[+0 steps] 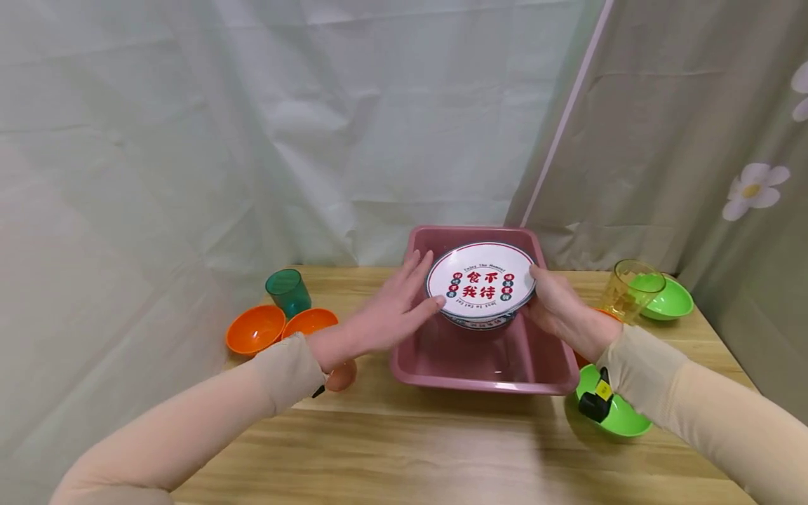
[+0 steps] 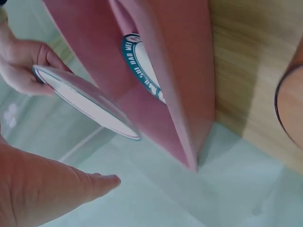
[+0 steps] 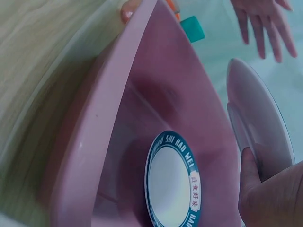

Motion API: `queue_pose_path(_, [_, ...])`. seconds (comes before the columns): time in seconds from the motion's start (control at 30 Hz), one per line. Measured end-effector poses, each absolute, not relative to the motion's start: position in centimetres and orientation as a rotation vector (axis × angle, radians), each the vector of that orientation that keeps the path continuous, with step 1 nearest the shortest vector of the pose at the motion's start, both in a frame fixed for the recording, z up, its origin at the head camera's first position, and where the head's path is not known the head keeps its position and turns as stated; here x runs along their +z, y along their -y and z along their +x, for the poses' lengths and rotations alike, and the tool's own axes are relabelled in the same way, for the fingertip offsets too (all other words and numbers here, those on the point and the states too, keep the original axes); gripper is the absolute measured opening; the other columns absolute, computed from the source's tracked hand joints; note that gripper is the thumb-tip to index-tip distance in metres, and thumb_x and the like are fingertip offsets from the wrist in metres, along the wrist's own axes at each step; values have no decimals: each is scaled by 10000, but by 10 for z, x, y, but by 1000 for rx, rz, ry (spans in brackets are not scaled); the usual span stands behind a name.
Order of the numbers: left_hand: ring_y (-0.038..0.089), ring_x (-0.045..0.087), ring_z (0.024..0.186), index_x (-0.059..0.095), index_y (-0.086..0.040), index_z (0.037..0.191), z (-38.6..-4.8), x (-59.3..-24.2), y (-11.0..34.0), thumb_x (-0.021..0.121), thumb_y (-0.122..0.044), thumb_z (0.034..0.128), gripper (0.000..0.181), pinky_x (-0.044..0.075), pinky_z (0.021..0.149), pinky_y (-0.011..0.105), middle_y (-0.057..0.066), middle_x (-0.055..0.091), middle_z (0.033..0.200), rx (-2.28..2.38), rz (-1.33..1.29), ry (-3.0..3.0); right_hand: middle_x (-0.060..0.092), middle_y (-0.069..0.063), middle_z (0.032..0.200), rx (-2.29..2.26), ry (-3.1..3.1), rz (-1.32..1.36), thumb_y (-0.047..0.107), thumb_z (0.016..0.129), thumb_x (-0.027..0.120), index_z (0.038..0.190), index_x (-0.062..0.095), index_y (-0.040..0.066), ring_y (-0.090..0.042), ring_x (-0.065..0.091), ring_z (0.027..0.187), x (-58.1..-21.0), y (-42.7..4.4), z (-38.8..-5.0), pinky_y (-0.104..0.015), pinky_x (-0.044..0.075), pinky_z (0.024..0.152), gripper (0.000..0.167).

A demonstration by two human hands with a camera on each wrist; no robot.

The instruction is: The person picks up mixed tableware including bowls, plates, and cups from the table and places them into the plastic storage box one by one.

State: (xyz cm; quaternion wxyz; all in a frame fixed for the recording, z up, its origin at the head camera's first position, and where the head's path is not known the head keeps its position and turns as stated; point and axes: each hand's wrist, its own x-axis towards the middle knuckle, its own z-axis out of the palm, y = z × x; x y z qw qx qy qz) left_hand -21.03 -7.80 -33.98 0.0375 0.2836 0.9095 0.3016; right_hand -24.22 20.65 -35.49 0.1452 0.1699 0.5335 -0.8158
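Note:
A white plate [image 1: 485, 277] with red characters is gripped at its right edge by my right hand [image 1: 564, 308] and hangs above the pink tub [image 1: 480, 385]. Both wrist views show my left hand [image 3: 265, 21] apart from the plate [image 3: 255, 111], fingers extended; in the head view it is just left of the plate. My right thumb lies on the plate's face, its fingers behind the rim. Inside the tub is a dish [image 3: 168, 184] with a teal lettered rim, mostly hidden from the head view by the held plate.
Left of the tub are a teal cup [image 1: 288, 292], orange bowls [image 1: 255, 330] and a brownish round item [image 1: 341, 376]. To the right are a yellow cup [image 1: 631, 291], green bowls [image 1: 672, 301] and a partly hidden orange one. Curtains hang behind the wooden table [image 1: 404, 456].

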Motion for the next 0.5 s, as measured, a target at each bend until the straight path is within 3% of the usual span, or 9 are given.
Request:
queue_pose_path(0.3, [304, 13, 1569, 86, -216, 1664, -186, -358, 72, 350, -684, 1021, 838, 41, 1239, 537, 85, -5, 1718, 330, 1138, -2931, 392, -128, 1492, -2333, -1576, 470, 315, 1129, 194, 1637, 166, 65, -168, 495, 1216, -365, -202, -256, -324, 450, 989, 567])
queue_pose_path(0.5, [305, 14, 1569, 112, -240, 1663, -176, -370, 68, 299, -716, 1012, 828, 70, 1236, 562, 79, 20, 1719, 171, 1247, -2915, 447, -212, 1439, -2330, -1597, 475, 301, 1127, 171, 1619, 183, 3, -231, 569, 1193, -374, -195, -265, -412, 445, 1077, 575])
